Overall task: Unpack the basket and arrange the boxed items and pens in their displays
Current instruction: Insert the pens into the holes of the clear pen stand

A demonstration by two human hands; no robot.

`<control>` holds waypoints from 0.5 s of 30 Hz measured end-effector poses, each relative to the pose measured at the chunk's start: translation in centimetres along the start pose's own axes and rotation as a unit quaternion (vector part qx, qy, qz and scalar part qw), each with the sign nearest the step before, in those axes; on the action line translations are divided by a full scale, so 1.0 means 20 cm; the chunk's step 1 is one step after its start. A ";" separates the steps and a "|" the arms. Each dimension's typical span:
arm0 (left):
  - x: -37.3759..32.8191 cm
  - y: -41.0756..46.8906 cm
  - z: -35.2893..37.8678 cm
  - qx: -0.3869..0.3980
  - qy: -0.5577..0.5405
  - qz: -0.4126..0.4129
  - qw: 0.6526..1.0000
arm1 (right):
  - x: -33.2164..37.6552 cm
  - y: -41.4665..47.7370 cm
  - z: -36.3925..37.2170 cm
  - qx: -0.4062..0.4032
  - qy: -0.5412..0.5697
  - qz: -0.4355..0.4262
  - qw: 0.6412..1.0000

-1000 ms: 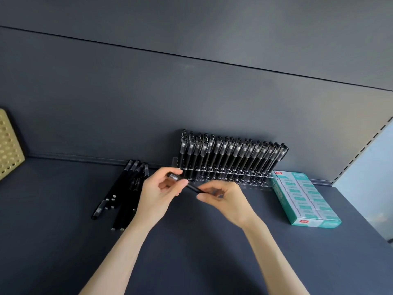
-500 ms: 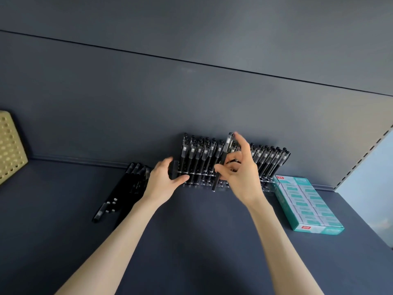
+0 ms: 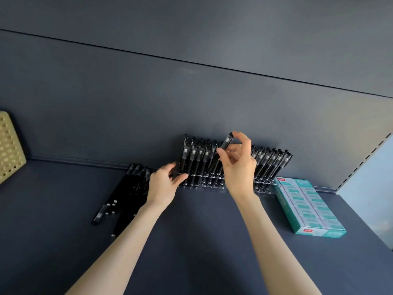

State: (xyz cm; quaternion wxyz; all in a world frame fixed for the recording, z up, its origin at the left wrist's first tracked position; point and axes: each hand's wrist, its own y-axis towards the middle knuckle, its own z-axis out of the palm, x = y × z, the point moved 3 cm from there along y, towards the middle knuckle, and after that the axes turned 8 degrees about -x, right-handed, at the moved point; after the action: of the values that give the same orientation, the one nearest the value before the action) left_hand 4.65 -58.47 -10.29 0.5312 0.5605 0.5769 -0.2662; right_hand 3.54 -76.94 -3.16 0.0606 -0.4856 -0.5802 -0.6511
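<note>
Right grip [image 3: 236,165] pinching tilted pen [image 3: 226,143] over rack [image 3: 212,185], left grip [image 3: 164,184] clasping rack's L end

The racked pens [image 3: 197,158] at 12 o'clock, the pen [image 3: 225,143] pinched in the right hand [image 3: 238,169] and the loose pens [image 3: 131,188] at 9 o'clock are black with frosted grey bands; their rack [image 3: 212,185] is clear. The box [image 3: 308,205] at 3 o'clock is teal and white with a red label [image 3: 308,230]. Shelf [image 3: 202,241] and back panel [image 3: 191,92] are plain slate blue; the perforated board [image 3: 9,145] is tan.

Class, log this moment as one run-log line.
right hand: pinches pen, tilted at rack | left hand: holds rack's left end | loose pens: left of rack
</note>
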 end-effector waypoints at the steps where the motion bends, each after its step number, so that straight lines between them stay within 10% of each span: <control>1: 0.00 0.00 0.00 0.000 -0.002 -0.001 1.000 | -0.01 -0.01 0.00 0.003 -0.003 -0.003 1.000; 15: -0.01 0.00 0.00 -0.018 0.002 0.009 1.000 | 0.00 -0.02 0.01 0.061 -0.147 -0.044 0.986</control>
State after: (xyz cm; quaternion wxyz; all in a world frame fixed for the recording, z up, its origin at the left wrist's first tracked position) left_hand 4.54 -58.53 -10.12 0.5421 0.5568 0.5776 -0.2500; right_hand 3.34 -76.54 -3.46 -0.0242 -0.5452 -0.6424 -0.5380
